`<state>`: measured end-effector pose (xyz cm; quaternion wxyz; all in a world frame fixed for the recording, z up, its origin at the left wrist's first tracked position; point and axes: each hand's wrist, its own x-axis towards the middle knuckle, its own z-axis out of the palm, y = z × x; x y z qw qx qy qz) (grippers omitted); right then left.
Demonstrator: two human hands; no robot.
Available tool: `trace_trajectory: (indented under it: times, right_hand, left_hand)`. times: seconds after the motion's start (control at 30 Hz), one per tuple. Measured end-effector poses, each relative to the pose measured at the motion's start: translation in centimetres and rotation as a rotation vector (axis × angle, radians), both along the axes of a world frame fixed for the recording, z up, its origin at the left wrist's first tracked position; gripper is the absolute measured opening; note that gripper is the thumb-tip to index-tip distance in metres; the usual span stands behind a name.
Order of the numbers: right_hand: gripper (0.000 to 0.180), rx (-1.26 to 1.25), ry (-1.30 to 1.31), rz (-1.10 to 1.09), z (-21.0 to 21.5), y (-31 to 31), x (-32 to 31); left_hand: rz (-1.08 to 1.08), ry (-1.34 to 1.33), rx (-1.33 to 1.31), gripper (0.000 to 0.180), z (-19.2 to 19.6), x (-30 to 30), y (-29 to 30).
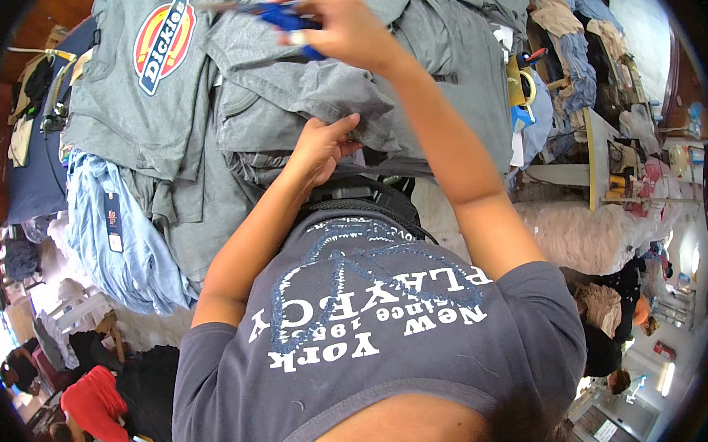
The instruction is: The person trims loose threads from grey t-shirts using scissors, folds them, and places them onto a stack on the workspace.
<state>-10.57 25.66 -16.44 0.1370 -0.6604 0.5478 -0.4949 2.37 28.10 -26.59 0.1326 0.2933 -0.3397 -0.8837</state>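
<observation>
My right hand [350, 28] is raised over the pile, its fingers closed around a pair of blue-handled scissors [286, 19]. The blades point left and are slightly blurred. Lower down, my left hand [321, 152] pinches the near edge of a grey T-shirt [305, 90], thumb stretched along the cloth. That shirt lies bunched on top of more folded grey garments in front of my body. Just left of it, another grey T-shirt [132, 105] is spread out with a red, yellow and blue printed patch [165, 42] on it.
A light blue shirt [119, 227] with a dark tag hangs at the left edge of the work surface. To the right stand a yellow cup-like object [522, 89] and piles of clothing [574, 41]. A person in red [96, 407] is at lower left.
</observation>
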Motion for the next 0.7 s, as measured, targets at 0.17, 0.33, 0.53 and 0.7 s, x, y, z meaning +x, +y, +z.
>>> trace_trajectory:
  times: [0.17, 0.33, 0.53, 0.7]
  right_hand:
    - [0.038, 0.250, -0.332, -0.234, -3.6, 9.3, -2.6]
    - [0.039, 0.412, -0.293, -0.422, -7.1, 17.0, -0.9]
    - [0.040, 0.405, -0.263, -0.467, -7.8, 19.2, 1.2]
    - [0.044, 0.418, -0.184, -0.504, -7.9, 19.9, 0.6]
  left_hand:
    - [0.080, 0.109, 0.108, 0.019, -0.1, 1.5, -0.5]
    - [0.177, 0.101, 0.008, 0.013, -0.2, 2.6, -0.9]
    - [0.272, 0.064, -0.198, 0.025, 0.1, 2.4, -0.7]
    - [0.361, 0.164, -0.288, 0.037, 2.0, 1.3, 0.7]
